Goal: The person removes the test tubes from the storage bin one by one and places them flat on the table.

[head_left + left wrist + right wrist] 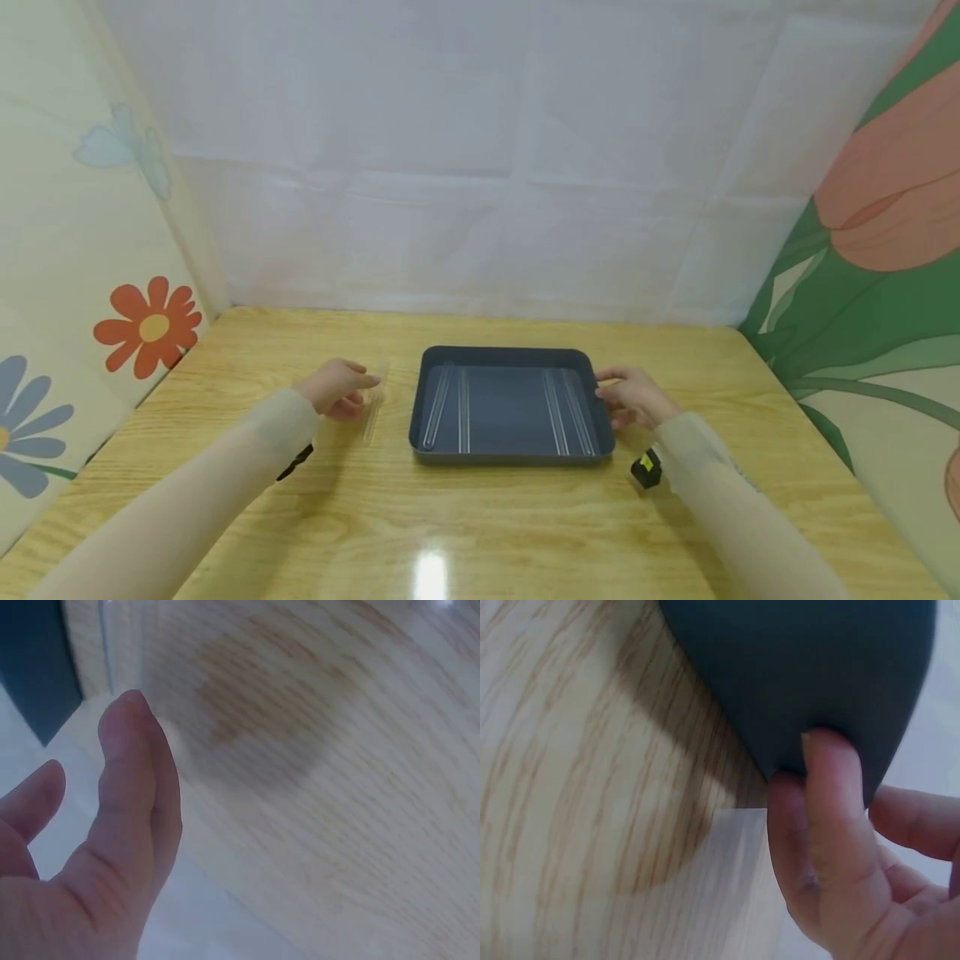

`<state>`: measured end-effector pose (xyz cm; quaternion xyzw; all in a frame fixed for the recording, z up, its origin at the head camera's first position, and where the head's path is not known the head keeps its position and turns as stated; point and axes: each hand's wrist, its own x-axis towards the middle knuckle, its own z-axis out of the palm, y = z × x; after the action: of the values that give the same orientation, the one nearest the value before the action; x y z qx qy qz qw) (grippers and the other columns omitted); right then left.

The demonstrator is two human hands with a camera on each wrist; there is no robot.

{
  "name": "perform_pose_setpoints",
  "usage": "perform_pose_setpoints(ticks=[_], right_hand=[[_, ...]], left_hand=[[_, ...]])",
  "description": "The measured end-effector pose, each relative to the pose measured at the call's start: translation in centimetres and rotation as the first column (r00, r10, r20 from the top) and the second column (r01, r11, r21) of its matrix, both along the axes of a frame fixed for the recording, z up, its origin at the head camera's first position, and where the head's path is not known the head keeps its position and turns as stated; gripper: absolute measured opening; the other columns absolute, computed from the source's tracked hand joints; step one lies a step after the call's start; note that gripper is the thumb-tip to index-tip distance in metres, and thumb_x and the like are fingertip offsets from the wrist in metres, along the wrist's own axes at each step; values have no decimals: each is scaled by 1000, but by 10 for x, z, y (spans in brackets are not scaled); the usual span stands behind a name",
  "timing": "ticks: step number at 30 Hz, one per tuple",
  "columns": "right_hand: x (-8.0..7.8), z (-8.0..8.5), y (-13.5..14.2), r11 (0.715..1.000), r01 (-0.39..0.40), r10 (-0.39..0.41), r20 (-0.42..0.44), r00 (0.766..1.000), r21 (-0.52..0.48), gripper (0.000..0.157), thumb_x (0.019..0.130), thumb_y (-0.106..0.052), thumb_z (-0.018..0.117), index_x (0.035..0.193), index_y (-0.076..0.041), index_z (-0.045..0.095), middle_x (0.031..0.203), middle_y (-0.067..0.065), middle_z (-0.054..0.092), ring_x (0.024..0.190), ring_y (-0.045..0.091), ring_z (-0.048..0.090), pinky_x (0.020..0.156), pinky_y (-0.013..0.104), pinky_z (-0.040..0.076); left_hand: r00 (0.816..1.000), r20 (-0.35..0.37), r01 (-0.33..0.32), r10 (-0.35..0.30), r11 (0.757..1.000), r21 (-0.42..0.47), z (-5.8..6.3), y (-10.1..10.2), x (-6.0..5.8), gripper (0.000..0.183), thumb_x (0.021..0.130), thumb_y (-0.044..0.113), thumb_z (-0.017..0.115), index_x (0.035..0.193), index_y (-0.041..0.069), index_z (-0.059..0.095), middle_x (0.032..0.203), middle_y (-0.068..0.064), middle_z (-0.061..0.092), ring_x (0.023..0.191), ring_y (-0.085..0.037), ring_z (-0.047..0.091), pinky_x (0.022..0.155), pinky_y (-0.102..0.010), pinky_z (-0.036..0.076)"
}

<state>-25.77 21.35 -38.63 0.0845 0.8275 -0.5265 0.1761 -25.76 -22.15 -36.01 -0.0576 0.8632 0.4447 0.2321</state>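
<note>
A dark blue-grey rectangular tray (502,408) rests on the wooden table, with several long clear strips (463,412) lying in it, some at each side. My right hand (633,396) holds the tray's right wall. In the right wrist view two fingers (840,787) press on the outside of that dark wall, while the thumb lies at its other side. Left of the tray, one more clear strip (372,408) lies on the table. Close beside it is my left hand (339,389), thumb and fingers apart, with a fingertip right at the strip's edge in the left wrist view.
The wood-grain table (360,533) reaches back to a white cloth backdrop (480,167). Flower-patterned panels (885,208) stand along both sides. A small black device with a yellow mark (647,468) sits below my right wrist.
</note>
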Motion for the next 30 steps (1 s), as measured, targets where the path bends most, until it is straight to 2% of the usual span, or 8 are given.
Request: perform_pose_setpoints(ticks=[6,9,11,16,21,26,30], right_hand=[[-1,-1,0,1000,-6,6,-4,1000,-11,42,100,-1,52,141,7,44,96,12,70,75,13,64,55,25,56],[-1,0,0,1000,-5,5,-6,1000,-16,43,100,-1,52,141,6,43,96,11,70,75,13,64,55,25,56],[0,0,1,1000,-5,4,-6,1000,-16,43,100,-2,52,141,6,43,96,11,70,75,14,64,56,26,56],[2,2,1,1000,-14,14,2,1000,-16,45,100,-2,52,143,6,41,97,12,70,76,14,65,58,27,57],[1,0,2,1000,-7,7,8,1000,-22,46,100,-2,52,144,5,41,99,13,70,76,14,65,59,27,58],[-1,-1,2,1000,-14,14,10,1000,-19,47,100,-3,52,144,6,41,101,14,71,76,14,66,60,27,59],[-1,0,2,1000,-12,12,19,1000,-14,47,101,-3,52,145,5,41,102,15,71,77,14,66,60,27,58]], left_hand=[[998,-16,61,-61,998,19,12,-8,5,66,107,24,45,153,-14,18,117,-31,57,82,-20,68,75,-35,60],[997,-10,83,-83,995,53,16,-10,7,67,107,27,44,154,-12,16,136,-38,48,90,-21,69,78,-35,60],[996,-5,94,-94,993,75,18,-10,10,67,107,28,44,154,-11,16,141,-39,45,93,-21,69,81,-34,60],[997,20,64,-68,987,148,20,-4,17,65,107,27,46,155,-9,20,141,-37,47,84,-14,68,80,-31,60],[998,49,31,-43,972,233,17,6,25,61,107,23,47,155,-7,24,131,-31,54,76,-11,67,77,-29,61],[997,55,30,-46,965,262,17,17,30,60,107,24,47,155,-6,25,118,-21,61,74,-10,67,72,-27,60],[996,57,48,-67,959,278,21,26,31,61,107,25,45,156,-4,23,117,-19,61,74,-10,67,72,-27,60]])
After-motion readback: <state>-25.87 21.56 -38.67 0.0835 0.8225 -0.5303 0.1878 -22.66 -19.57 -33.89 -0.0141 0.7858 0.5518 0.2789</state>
